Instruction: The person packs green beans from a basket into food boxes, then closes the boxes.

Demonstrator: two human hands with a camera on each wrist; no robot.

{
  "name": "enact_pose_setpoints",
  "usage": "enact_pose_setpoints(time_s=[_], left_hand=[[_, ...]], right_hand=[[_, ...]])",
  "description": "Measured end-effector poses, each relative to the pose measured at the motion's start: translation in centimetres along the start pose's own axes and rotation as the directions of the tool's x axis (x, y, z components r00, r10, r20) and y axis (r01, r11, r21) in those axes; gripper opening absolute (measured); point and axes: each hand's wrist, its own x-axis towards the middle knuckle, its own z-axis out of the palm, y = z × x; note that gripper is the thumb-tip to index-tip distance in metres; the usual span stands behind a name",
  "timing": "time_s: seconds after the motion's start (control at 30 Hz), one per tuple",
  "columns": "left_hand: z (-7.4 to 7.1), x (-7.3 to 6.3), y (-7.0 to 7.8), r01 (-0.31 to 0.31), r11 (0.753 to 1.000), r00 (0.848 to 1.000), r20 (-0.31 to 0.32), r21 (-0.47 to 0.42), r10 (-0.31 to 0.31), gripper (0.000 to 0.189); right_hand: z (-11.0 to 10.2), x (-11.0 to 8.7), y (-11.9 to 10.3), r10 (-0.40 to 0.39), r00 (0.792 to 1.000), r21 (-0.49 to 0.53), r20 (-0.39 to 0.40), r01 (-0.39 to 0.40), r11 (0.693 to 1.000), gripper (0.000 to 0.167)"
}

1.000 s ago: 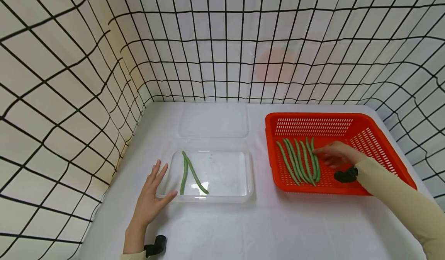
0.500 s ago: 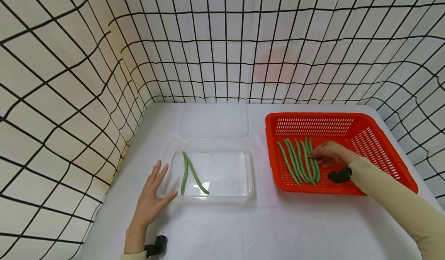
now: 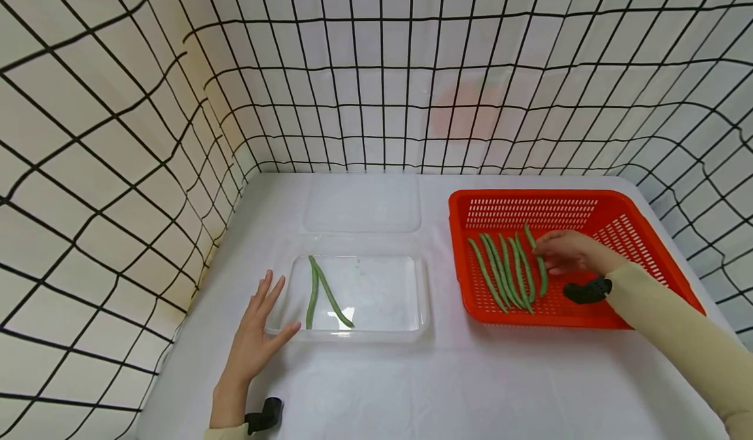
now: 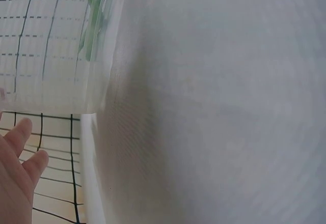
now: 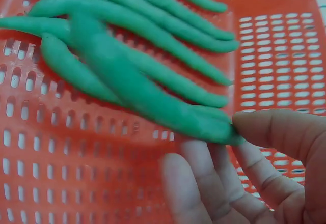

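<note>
My right hand (image 3: 566, 252) is over the red basket, pinching a green bean (image 3: 542, 275) between thumb and fingers. In the right wrist view the held green bean (image 5: 130, 84) reaches out from the fingertips, lifted over the other green beans (image 5: 168, 25). Those lie side by side in the basket's left part. My left hand (image 3: 254, 338), fingers spread and straight, is at the left front corner of a clear plastic container (image 3: 420, 296). Two green beans (image 3: 333, 296) lie inside it, meeting at their far ends. The left wrist view shows fingers (image 4: 35, 165) just below the container's wall.
The red basket (image 3: 594, 321) has slotted walls and stands on the right of the white-covered table (image 3: 441, 388). Behind the container lies a flat clear lid (image 3: 361, 204). Black netting (image 3: 382, 87) lines the back and both sides.
My right hand first reached left to the row of beans, then drew back to the right and away from me with one bean, parting it from the row. The left hand stays put.
</note>
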Motion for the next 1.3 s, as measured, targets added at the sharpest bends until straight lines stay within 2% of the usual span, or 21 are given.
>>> enact_pose_setpoints(time_s=[0.13,0.23,0.47,0.63,0.87,1.13,1.3], left_hand=[[-0.1,0.0,0.0,-0.009,1.0,1.0,-0.005,0.003,0.009,0.087],[-0.1,0.0,0.0,-0.008,1.0,1.0,-0.002,0.001,0.008,0.087],[-0.1,-0.1,0.0,-0.012,1.0,1.0,-0.001,-0.004,0.012,0.087],[-0.1,-0.2,0.1,-0.01,1.0,1.0,0.003,-0.006,0.01,0.088],[-0.2,0.0,0.1,-0.021,1.0,1.0,0.011,-0.011,0.021,0.087],[-0.2,-0.1,0.2,-0.001,1.0,1.0,0.024,-0.023,0.001,0.085],[-0.2,-0.1,0.3,0.001,1.0,1.0,0.017,-0.024,0.0,0.085]], right_hand=[[0.2,-0.9,-1.1,-0.022,1.0,-0.003,0.011,0.022,1.0,0.046],[1.0,-1.5,-2.2,-0.042,0.999,0.004,0.014,0.042,0.999,0.049],[4.4,-2.4,-6.4,-0.123,0.992,0.085,0.005,0.122,0.989,0.055],[8.5,-2.3,-10.0,-0.159,0.987,0.168,0.027,0.153,0.974,0.051],[15.6,-1.0,-14.6,-0.173,0.977,0.218,0.125,0.143,0.965,0.036],[23.1,1.1,-16.4,-0.188,0.953,0.158,0.237,0.153,0.976,0.029],[26.4,2.0,-16.8,-0.198,0.941,0.124,0.276,0.169,0.978,0.026]])
